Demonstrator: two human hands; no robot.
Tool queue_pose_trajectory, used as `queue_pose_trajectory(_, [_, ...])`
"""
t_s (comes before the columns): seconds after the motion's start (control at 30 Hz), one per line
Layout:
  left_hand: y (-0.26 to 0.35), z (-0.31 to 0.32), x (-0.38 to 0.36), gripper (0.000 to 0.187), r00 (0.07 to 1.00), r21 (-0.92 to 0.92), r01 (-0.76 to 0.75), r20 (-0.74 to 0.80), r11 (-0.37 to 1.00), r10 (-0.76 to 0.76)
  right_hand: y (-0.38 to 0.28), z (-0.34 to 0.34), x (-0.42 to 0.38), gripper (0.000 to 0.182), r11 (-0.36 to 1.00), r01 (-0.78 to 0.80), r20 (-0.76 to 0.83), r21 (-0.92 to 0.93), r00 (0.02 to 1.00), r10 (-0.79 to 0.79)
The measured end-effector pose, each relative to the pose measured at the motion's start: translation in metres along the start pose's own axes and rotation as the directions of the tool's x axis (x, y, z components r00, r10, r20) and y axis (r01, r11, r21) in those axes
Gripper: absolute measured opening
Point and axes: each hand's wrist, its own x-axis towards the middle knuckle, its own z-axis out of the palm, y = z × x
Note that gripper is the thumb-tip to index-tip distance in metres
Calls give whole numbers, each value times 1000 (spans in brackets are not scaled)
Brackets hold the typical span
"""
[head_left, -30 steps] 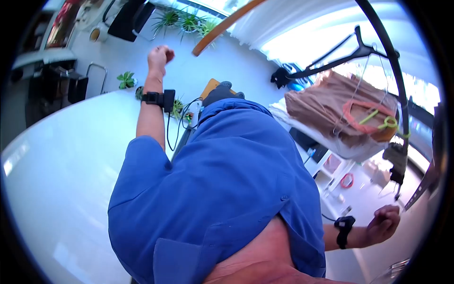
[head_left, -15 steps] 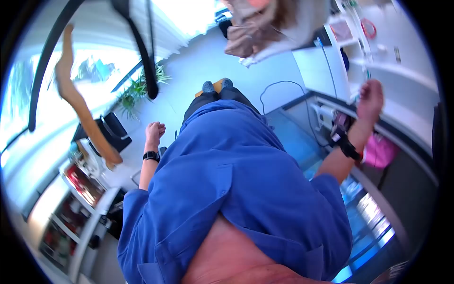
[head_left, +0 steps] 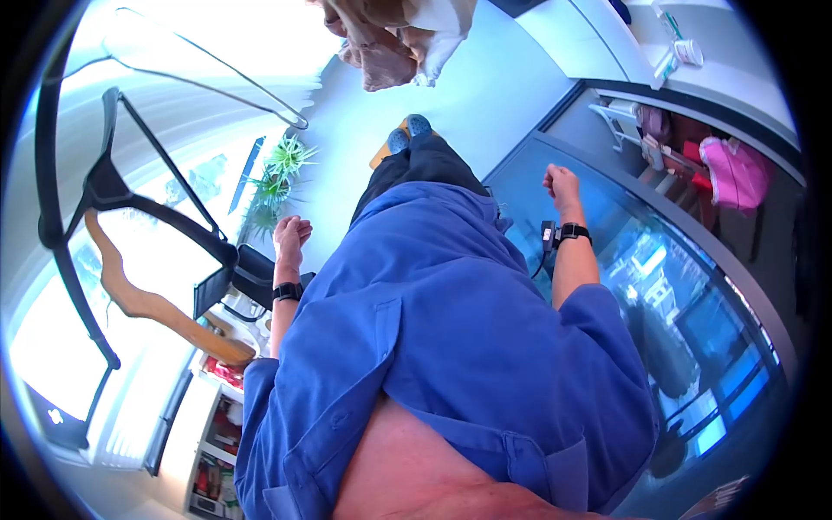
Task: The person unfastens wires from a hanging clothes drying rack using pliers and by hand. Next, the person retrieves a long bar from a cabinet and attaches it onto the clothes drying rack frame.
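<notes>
Left of the body, a wooden hanger (head_left: 165, 305) slants lengthwise, nearer the half-curled left hand (head_left: 290, 236) than the tightly curled right hand (head_left: 563, 185); both look empty.

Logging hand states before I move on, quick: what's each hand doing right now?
Left hand: partly open, fingers loosely curled, no object visible in it.
Right hand: fingers curled mostly closed, no object visible in it.
</notes>
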Motion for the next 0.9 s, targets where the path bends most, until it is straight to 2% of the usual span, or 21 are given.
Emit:
queue_pose_trajectory(0.13, [-5, 1, 21, 21, 998, 66, 53, 15, 996, -54, 41, 0, -23, 18, 994, -101, -32, -43, 995, 99])
queue_pose_trajectory(0.23, [-2, 5, 33, 20, 997, 84, 76, 19, 994, -78, 45, 3, -23, 20, 989, -86, -62, -120, 995, 79])
queue_pose_trajectory(0.3, [-6, -2, 43, 20, 997, 91, 61, 39, 994, -65, 43, 8, -21, 21, 988, 56, -38, -144, 997, -62])
queue_pose_trajectory(0.33, [-8, -5, 50, 19, 997, 85, 44, 53, 995, -48, 39, 11, -17, 21, 989, 55, -46, -135, 997, -62])
queue_pose_trajectory(0.4, [-8, -6, 57, 19, 998, 101, 37, 47, 994, -42, 20, 17, -6, 23, 952, 208, -11, -226, 976, -216])
queue_pose_trajectory(0.47, [-11, -10, 64, 19, 998, 101, 16, 61, 995, -22, -4, 26, 8, 24, 931, 300, 1, -208, 952, -306])
queue_pose_trajectory(0.57, [-20, -13, 75, 18, 999, 62, 8, 32, 998, -10, -51, 41, 17, 24, 895, 390, -6, -218, 916, -401])
queue_pose_trajectory(0.7, [-45, -21, 97, 18, 1000, -3, 9, 0, 1000, -9, -87, 58, 61, 23, 879, 441, -18, -182, 892, -452])
queue_pose_trajectory(0.77, [-57, -29, 114, 18, 1000, -67, 3, 5, 998, -2, -106, 61, 83, 23, 781, 541, 77, -312, 834, -547])
queue_pose_trajectory(0.8, [-63, -32, 125, 18, 1000, -108, -4, 20, 994, 7, -117, 63, 94, 23, 782, 546, 51, -301, 828, -559])
queue_pose_trajectory(0.87, [-66, -31, 145, 18, 1000, -122, -28, -13, 992, 27, -138, 69, 115, 24, 708, 599, 98, -374, 784, -613])
queue_pose_trajectory(0.9, [-72, -37, 161, 18, 998, -88, -54, -41, 995, 50, -141, 74, 123, 24, 706, 603, 84, -370, 779, -621])
